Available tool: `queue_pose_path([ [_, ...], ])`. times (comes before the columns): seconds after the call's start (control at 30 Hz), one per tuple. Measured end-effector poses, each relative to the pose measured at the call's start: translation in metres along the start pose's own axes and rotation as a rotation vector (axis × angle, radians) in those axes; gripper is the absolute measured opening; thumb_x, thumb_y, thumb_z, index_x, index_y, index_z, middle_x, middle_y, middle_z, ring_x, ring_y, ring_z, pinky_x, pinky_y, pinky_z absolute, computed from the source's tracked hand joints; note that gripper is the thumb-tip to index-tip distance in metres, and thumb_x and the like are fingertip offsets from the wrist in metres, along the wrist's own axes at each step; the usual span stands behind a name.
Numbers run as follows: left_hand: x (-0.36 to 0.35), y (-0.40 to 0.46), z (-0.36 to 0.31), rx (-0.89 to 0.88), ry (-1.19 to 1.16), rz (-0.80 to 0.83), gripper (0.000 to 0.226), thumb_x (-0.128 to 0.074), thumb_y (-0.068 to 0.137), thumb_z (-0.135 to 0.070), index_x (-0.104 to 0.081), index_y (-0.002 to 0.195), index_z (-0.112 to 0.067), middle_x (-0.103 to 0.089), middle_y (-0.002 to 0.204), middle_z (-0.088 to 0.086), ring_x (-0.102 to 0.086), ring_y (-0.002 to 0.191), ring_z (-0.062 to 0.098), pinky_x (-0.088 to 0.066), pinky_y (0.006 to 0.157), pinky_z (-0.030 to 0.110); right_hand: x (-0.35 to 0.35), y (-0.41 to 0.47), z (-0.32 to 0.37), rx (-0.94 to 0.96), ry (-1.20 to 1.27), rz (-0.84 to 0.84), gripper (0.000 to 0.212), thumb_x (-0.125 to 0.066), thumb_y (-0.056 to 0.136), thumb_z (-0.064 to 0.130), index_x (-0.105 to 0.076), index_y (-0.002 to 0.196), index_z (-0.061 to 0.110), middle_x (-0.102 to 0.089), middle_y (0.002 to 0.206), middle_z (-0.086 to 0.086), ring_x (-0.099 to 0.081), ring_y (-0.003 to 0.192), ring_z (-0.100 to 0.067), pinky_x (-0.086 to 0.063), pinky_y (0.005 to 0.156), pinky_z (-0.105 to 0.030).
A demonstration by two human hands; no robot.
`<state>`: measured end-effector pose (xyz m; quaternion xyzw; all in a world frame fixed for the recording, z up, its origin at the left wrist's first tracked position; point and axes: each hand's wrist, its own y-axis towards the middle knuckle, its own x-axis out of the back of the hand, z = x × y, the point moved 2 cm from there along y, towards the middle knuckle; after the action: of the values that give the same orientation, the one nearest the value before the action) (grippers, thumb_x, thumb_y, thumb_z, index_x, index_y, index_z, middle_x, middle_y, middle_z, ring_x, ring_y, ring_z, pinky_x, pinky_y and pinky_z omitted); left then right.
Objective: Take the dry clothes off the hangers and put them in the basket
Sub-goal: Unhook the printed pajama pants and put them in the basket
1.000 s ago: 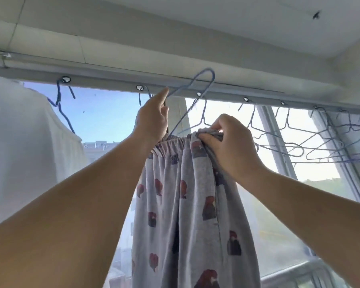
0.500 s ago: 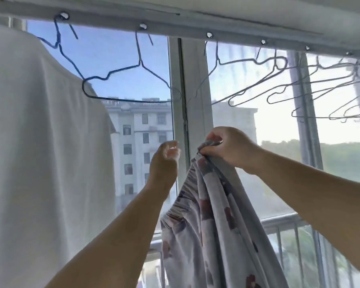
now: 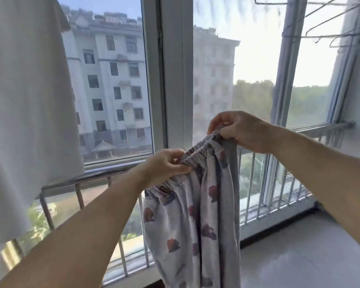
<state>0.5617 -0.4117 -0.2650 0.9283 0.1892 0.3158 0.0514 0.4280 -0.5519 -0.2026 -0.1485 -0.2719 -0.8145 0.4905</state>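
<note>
Grey pyjama trousers (image 3: 195,221) with dark red prints hang free of any hanger in front of the window. My left hand (image 3: 164,167) pinches the elastic waistband at its lower left end. My right hand (image 3: 239,129) grips the same waistband higher up on the right. The legs drop straight down past the bottom of the view. A white garment (image 3: 27,113) hangs at the far left. Several empty wire hangers (image 3: 330,36) show at the top right. No basket is in view.
A metal railing (image 3: 116,175) with vertical bars runs across the window behind the trousers. The white window frame post (image 3: 175,71) stands in the middle. A pale ledge (image 3: 308,250) lies at the lower right.
Both hands have come down from the rail with the trousers, now off the hanger. My left hand has taken hold of the waistband. The view has tilted downward.
</note>
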Motion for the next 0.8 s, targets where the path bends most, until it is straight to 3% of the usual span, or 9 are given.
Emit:
queue_pose_path([
  [0.13, -0.017, 0.009, 0.009, -0.019, 0.135, -0.068, 0.017, -0.060, 0.088, -0.014, -0.058, 0.074, -0.023, -0.057, 0.073, 0.001, -0.052, 0.071, 0.017, -0.043, 0.070, 0.029, -0.013, -0.011, -0.024, -0.137, -0.179, 0.026, 0.027, -0.039, 0.092, -0.001, -0.061, 0.092, 0.014, -0.058, 0.087, -0.003, -0.054, 0.078, -0.014, -0.042, 0.062, -0.023],
  [0.2, -0.022, 0.011, 0.013, -0.012, 0.177, -0.056, 0.016, -0.059, 0.089, -0.016, -0.057, 0.074, -0.021, -0.056, 0.073, 0.002, -0.052, 0.072, 0.018, -0.042, 0.071, 0.030, -0.020, -0.019, -0.033, -0.174, -0.252, 0.104, 0.017, -0.048, 0.094, 0.018, -0.059, 0.107, 0.015, -0.058, 0.096, 0.001, -0.054, 0.088, -0.012, -0.041, 0.068, -0.024],
  [0.3, -0.028, 0.013, 0.021, -0.004, 0.231, -0.060, 0.018, -0.058, 0.089, -0.019, -0.056, 0.073, -0.024, -0.055, 0.070, -0.002, -0.052, 0.072, 0.017, -0.041, 0.070, 0.029, -0.033, -0.022, -0.050, -0.174, -0.439, 0.181, 0.055, -0.070, 0.076, 0.045, -0.051, 0.124, 0.023, -0.055, 0.110, 0.006, -0.053, 0.097, -0.009, -0.044, 0.078, -0.023],
  [0.37, -0.029, 0.013, 0.024, -0.009, 0.265, -0.071, 0.019, -0.059, 0.089, -0.021, -0.054, 0.071, -0.026, -0.054, 0.067, -0.005, -0.051, 0.067, 0.012, -0.040, 0.064, 0.020, -0.042, -0.020, -0.059, -0.112, -0.596, 0.138, 0.052, -0.076, 0.071, 0.037, -0.056, 0.116, 0.022, -0.057, 0.100, 0.006, -0.055, 0.091, -0.013, -0.044, 0.075, -0.026],
  [0.43, -0.027, 0.010, 0.025, -0.016, 0.308, -0.070, 0.017, -0.061, 0.088, -0.024, -0.055, 0.072, -0.023, -0.052, 0.064, -0.007, -0.047, 0.060, 0.007, -0.036, 0.054, 0.010, -0.048, -0.017, -0.061, -0.050, -0.752, 0.080, 0.025, -0.070, 0.074, 0.028, -0.063, 0.095, 0.019, -0.058, 0.078, 0.005, -0.056, 0.080, -0.018, -0.046, 0.070, -0.033],
  [0.5, -0.024, 0.008, 0.027, -0.035, 0.343, -0.051, 0.017, -0.066, 0.084, -0.027, -0.057, 0.071, -0.021, -0.049, 0.060, -0.007, -0.044, 0.057, 0.007, -0.033, 0.050, 0.011, -0.052, -0.015, -0.060, -0.031, -0.852, 0.071, 0.013, -0.064, 0.075, 0.027, -0.063, 0.085, 0.020, -0.056, 0.070, 0.005, -0.056, 0.074, -0.020, -0.047, 0.069, -0.035],
  [0.57, -0.021, 0.003, 0.033, -0.020, 0.376, 0.003, 0.020, -0.074, 0.075, -0.031, -0.056, 0.069, -0.025, -0.050, 0.060, -0.008, -0.045, 0.057, 0.008, -0.035, 0.053, 0.016, -0.057, -0.012, -0.060, -0.033, -0.896, 0.107, 0.011, -0.062, 0.075, 0.026, -0.064, 0.084, 0.019, -0.059, 0.073, 0.003, -0.057, 0.075, -0.021, -0.049, 0.068, -0.035],
  [0.7, -0.017, -0.008, 0.050, 0.108, 0.563, 0.124, 0.044, -0.084, 0.060, -0.034, -0.059, 0.096, -0.024, -0.063, 0.086, -0.007, -0.058, 0.079, 0.012, -0.048, 0.072, 0.025, -0.060, -0.007, -0.065, -0.037, -0.862, 0.144, 0.011, -0.057, 0.077, 0.019, -0.064, 0.077, 0.011, -0.062, 0.075, -0.005, -0.059, 0.075, -0.025, -0.052, 0.069, -0.040],
  [0.8, -0.014, -0.015, 0.064, 0.131, 0.704, 0.122, 0.045, -0.081, 0.066, -0.030, -0.057, 0.104, -0.022, -0.058, 0.090, -0.006, -0.053, 0.083, 0.014, -0.039, 0.072, 0.024, -0.057, -0.009, -0.073, -0.053, -0.858, 0.159, 0.012, -0.055, 0.078, 0.015, -0.062, 0.076, 0.006, -0.059, 0.074, -0.007, -0.051, 0.069, -0.022, -0.048, 0.067, -0.038],
])
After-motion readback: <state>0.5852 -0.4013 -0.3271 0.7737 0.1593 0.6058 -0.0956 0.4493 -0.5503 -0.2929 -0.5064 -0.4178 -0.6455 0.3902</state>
